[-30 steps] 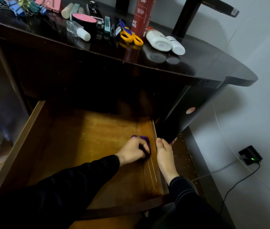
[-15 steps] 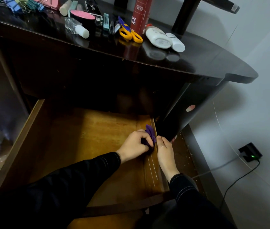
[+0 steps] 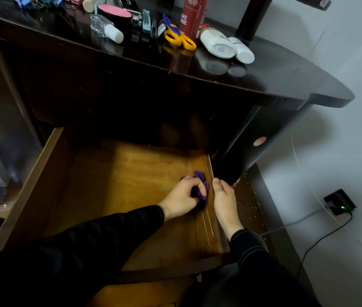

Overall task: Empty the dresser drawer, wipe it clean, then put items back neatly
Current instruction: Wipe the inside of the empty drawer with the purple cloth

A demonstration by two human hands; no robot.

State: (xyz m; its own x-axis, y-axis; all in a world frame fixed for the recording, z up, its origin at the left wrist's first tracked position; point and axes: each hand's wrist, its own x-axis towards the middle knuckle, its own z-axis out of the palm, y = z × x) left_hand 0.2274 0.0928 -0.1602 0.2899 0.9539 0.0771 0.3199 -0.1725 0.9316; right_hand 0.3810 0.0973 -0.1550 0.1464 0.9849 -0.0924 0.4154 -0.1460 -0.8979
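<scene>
Head view: the drawer (image 3: 31, 185) is pulled out. Low at its right side, the left hand (image 3: 182, 197) bunches the purple cloth (image 3: 202, 183) in curled fingers against the drawer's right wall. The right hand (image 3: 224, 199) lies along that wall's rim, its grip impossible to tell.

The tall red bottle (image 3: 193, 12) standing on the bench (image 3: 286, 69) carries white capitals down its side. Only "AKE" and "ENSE" show clearly, probably "MAKE SENSE" with the first letters cut off. The smaller white lines above them are too fine to read. The lying white bottle (image 3: 217, 43) has a grey printed label, which is illegible.
</scene>
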